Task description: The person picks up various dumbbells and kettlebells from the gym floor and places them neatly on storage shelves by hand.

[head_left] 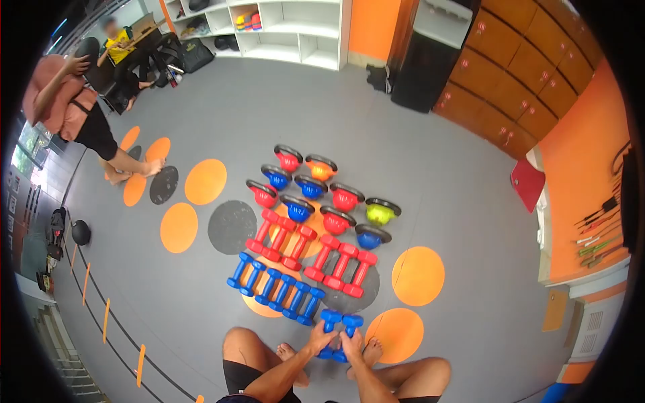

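My left hand (pixel 322 339) is closed round the handle of a blue dumbbell (pixel 330 318) in front of my feet. Just to its right, my right hand (pixel 351 344) grips a second blue dumbbell (pixel 353 323), and the two dumbbells stand side by side, close together. To the left lies a row of several blue dumbbells (pixel 275 289). Behind that row are several red dumbbells (pixel 346 265), and farther back stand several kettlebells in red, blue, orange and yellow-green (pixel 381 213).
A person (pixel 74 111) stands barefoot at the upper left, holding a dark ball. Another person (pixel 119 47) sits at a table behind. White shelves (pixel 289 50), a black dispenser (pixel 423 74) and brown lockers (pixel 510 74) line the back. A red chair (pixel 528 185) is at right.
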Demonstrator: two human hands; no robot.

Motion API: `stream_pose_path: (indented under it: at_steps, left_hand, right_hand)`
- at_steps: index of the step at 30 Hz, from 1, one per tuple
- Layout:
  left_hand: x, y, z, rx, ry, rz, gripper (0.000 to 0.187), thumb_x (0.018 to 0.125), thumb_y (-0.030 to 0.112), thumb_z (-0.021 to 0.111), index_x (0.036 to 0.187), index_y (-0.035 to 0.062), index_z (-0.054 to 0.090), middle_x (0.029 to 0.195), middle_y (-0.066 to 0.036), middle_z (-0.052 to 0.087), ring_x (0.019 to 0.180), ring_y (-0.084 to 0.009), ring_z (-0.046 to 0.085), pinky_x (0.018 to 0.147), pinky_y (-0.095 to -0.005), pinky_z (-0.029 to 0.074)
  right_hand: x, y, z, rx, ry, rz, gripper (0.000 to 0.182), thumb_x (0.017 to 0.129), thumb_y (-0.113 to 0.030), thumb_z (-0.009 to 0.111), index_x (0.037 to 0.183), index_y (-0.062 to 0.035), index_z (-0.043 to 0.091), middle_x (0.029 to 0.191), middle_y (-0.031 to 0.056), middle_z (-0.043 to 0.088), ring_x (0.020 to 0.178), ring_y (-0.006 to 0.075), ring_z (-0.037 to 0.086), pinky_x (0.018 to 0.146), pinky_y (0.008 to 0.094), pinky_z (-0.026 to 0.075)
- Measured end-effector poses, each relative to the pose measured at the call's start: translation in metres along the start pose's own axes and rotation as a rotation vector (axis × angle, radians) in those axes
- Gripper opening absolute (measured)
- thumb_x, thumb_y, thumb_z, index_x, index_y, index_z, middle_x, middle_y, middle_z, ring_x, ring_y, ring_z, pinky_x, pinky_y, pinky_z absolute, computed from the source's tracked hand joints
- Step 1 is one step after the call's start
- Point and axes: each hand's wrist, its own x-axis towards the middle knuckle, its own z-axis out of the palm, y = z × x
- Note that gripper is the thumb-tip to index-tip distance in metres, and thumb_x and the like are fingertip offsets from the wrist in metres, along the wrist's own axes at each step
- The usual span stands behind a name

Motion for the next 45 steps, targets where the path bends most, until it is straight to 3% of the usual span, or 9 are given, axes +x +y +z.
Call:
stream_pose_path:
  at_steps: [13,16,17,18,19,20,22,31,45]
  left_hand:
    - [-0.306,0.261,0.0,-0.217,-0.046,-0.061,0.02,0.086,0.011,0.066,0.103,0.0053,0.056,0.072,-0.005,0.058,0.058,-0.0141,0.057,0.051,-0.0289,0.048]
    - [-0.336,0.304,0.022,-0.105,-0.066,-0.125,0.023,0.087,0.015,0.064,0.109,0.0108,0.06,0.085,-0.005,0.063,0.076,-0.0145,0.063,0.065,-0.0333,0.055]
    - [-0.341,0.312,0.031,-0.127,-0.126,-0.074,0.027,0.089,0.017,0.062,0.115,0.0135,0.056,0.094,-0.003,0.062,0.083,-0.0141,0.06,0.069,-0.0336,0.054]
    - [-0.343,0.315,0.039,-0.144,-0.169,-0.05,0.025,0.09,0.018,0.062,0.113,0.0131,0.053,0.092,-0.002,0.06,0.08,-0.0138,0.059,0.066,-0.0331,0.053]
    - [-0.35,0.334,0.057,-0.196,-0.15,-0.048,0.018,0.092,0.017,0.06,0.108,0.0133,0.053,0.087,-0.001,0.057,0.076,-0.0135,0.058,0.062,-0.0325,0.051]
    - [-0.367,0.371,0.076,-0.166,-0.125,-0.004,0.015,0.093,0.017,0.06,0.104,0.0132,0.052,0.081,-0.002,0.056,0.071,-0.0135,0.058,0.058,-0.0317,0.051]
    - [-0.376,0.414,0.102,-0.199,-0.263,0.133,0.018,0.096,0.017,0.06,0.107,0.0085,0.049,0.076,-0.004,0.056,0.063,-0.0131,0.057,0.053,-0.0286,0.049]
    - [-0.353,0.533,0.178,0.027,-0.259,0.496,0.027,0.097,0.017,0.059,0.116,0.0026,0.047,0.077,-0.006,0.059,0.062,-0.0128,0.06,0.053,-0.029,0.052]
    - [-0.183,0.754,0.212,0.055,-0.009,0.77,0.031,0.094,0.02,0.062,0.115,0.0018,0.049,0.068,-0.007,0.061,0.055,-0.0142,0.061,0.05,-0.0293,0.05]
  right_hand:
    - [-0.25,-0.252,-0.112,0.135,-0.131,-0.062,0.03,0.088,-0.026,0.067,0.105,-0.0041,0.055,0.06,0.0058,0.061,0.048,0.0175,0.061,0.048,0.0334,0.05]
    - [-0.279,-0.306,-0.163,0.112,-0.188,0.071,0.037,0.089,-0.036,0.066,0.1,-0.0016,0.06,0.09,0.0173,0.062,0.094,0.0328,0.06,0.087,0.0492,0.047]
    - [-0.289,-0.338,-0.175,-0.124,0.041,-0.245,0.034,0.09,-0.034,0.065,0.095,-0.0014,0.059,0.083,0.0146,0.061,0.086,0.0304,0.061,0.08,0.0441,0.048]
    - [-0.303,-0.365,-0.2,-0.079,0.047,-0.387,0.03,0.091,-0.031,0.065,0.091,-0.002,0.057,0.072,0.009,0.06,0.071,0.0247,0.061,0.067,0.039,0.05]
    - [-0.278,-0.324,-0.205,-0.225,0.148,-0.561,0.026,0.093,-0.028,0.064,0.092,-0.003,0.058,0.074,0.0077,0.059,0.063,0.0194,0.059,0.058,0.0357,0.05]
    - [-0.286,-0.351,-0.225,0.102,-0.087,-0.301,0.022,0.095,-0.025,0.062,0.1,-0.0037,0.057,0.073,0.006,0.059,0.055,0.0154,0.057,0.051,0.0315,0.049]
    - [-0.3,-0.409,-0.263,0.12,-0.092,-0.302,0.024,0.095,-0.022,0.061,0.11,-0.0046,0.052,0.069,0.0036,0.057,0.053,0.0126,0.058,0.047,0.0294,0.048]
    - [-0.255,-0.515,-0.35,0.285,-0.071,-0.427,0.031,0.095,-0.023,0.06,0.116,-0.0028,0.05,0.069,0.0058,0.061,0.052,0.014,0.059,0.048,0.0297,0.048]
    - [-0.05,-0.73,-0.378,0.249,-0.109,-0.562,0.032,0.094,-0.019,0.063,0.119,-0.0044,0.05,0.075,0.005,0.06,0.057,0.0128,0.06,0.049,0.0292,0.051]
